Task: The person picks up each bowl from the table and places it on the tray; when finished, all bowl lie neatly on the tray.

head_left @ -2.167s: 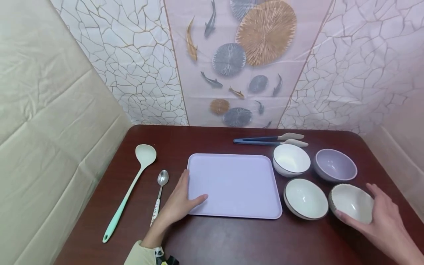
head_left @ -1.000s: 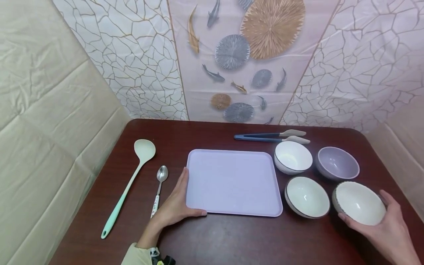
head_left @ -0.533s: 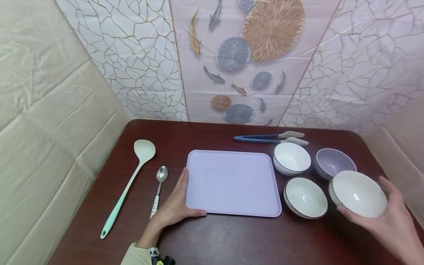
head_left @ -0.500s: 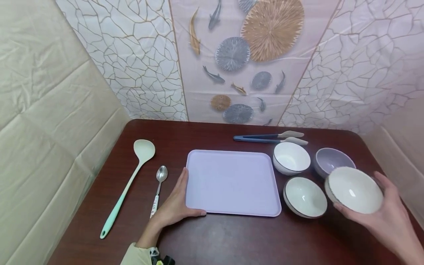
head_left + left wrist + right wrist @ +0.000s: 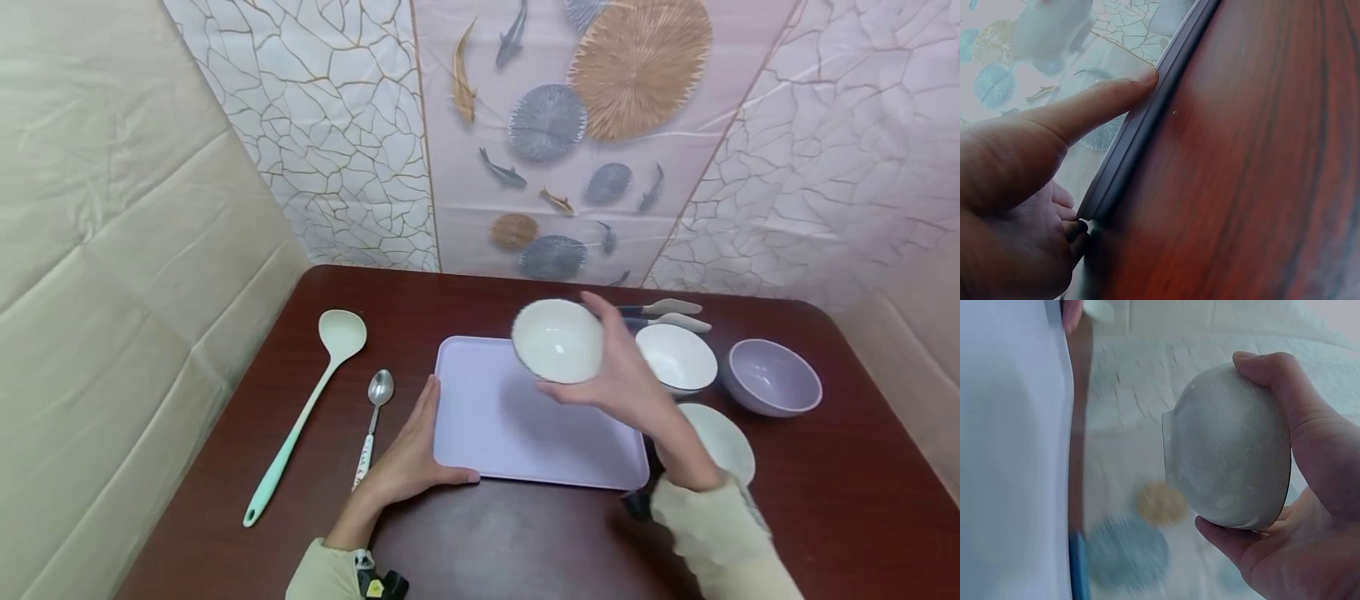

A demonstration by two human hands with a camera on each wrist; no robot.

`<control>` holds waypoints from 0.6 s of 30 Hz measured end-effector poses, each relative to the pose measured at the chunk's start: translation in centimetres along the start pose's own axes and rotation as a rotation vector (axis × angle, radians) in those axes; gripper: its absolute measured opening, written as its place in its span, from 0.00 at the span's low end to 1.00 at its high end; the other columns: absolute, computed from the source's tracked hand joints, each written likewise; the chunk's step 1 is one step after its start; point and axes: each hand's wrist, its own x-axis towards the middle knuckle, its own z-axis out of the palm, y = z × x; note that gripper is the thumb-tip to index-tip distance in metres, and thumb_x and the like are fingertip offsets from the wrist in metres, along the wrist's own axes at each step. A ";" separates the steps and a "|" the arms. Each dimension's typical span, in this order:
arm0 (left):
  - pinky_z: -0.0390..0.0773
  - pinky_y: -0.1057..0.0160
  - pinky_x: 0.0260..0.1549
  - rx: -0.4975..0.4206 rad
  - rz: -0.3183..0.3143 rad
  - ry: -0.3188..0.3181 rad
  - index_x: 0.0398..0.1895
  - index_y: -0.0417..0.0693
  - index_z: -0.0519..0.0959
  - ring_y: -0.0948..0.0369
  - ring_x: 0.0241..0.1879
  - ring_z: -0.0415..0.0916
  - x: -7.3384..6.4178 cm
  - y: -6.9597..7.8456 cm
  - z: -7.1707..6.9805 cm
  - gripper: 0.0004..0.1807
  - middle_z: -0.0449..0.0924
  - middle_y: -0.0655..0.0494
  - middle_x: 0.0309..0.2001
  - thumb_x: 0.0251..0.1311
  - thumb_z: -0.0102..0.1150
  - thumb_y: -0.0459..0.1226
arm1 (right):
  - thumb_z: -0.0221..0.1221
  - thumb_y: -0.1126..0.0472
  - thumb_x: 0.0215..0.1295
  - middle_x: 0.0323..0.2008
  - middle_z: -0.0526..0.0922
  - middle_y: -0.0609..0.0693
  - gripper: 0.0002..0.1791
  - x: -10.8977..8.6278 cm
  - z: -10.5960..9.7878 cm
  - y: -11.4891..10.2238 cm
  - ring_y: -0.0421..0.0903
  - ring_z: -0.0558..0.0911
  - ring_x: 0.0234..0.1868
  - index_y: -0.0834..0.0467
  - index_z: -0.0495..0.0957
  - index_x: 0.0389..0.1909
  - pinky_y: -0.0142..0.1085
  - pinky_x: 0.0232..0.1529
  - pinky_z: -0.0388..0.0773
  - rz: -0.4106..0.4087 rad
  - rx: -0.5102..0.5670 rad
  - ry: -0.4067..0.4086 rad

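My right hand [image 5: 622, 367] grips a white bowl [image 5: 555, 343] by its side, fingers and thumb spread around it, and holds it above the back part of the lavender tray [image 5: 480, 425]. In the right wrist view the bowl [image 5: 1229, 450] shows its speckled outside and foot, with the tray [image 5: 1010, 456] at the left. My left hand [image 5: 412, 458] rests at the tray's front left corner, fingers straight along the left edge and thumb along the front. The left wrist view shows the thumb [image 5: 1097, 103] touching the tray's rim [image 5: 1129, 140].
Right of the tray stand a white bowl [image 5: 678, 354], a purple bowl [image 5: 772, 379] and another white bowl [image 5: 723, 442], partly hidden by my right arm. Tongs [image 5: 675, 321] lie behind them. A ladle [image 5: 307, 408] and a small spoon [image 5: 375, 408] lie on the left.
My right hand has gripped the front right bowl, lifted it off the table and carried it left over the tray. The left thumb has shifted from over the tray to its front edge.
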 end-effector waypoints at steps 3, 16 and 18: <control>0.51 0.52 0.68 -0.012 0.007 -0.012 0.78 0.43 0.33 0.59 0.75 0.33 0.2 0.1 0.3 0.78 0.31 0.48 0.78 0.34 0.76 0.64 | 0.79 0.39 0.33 0.71 0.60 0.54 0.71 1.3 2.3 -0.7 0.52 0.69 0.63 0.54 0.48 0.76 0.54 0.56 0.69 -0.010 0.000 -0.049; 0.51 0.51 0.68 -0.002 0.005 -0.008 0.78 0.43 0.33 0.58 0.75 0.34 0.0 0.2 -0.1 0.77 0.31 0.47 0.78 0.36 0.78 0.61 | 0.81 0.43 0.32 0.70 0.60 0.58 0.70 3.9 7.5 0.4 0.54 0.70 0.62 0.59 0.49 0.75 0.53 0.57 0.70 -0.013 0.022 -0.074; 0.51 0.52 0.68 -0.002 0.004 -0.005 0.78 0.43 0.33 0.58 0.75 0.34 0.0 0.1 -0.2 0.77 0.31 0.47 0.78 0.36 0.78 0.60 | 0.81 0.44 0.33 0.69 0.60 0.60 0.70 4.2 8.4 1.0 0.56 0.70 0.61 0.60 0.49 0.75 0.54 0.57 0.70 -0.001 0.022 -0.082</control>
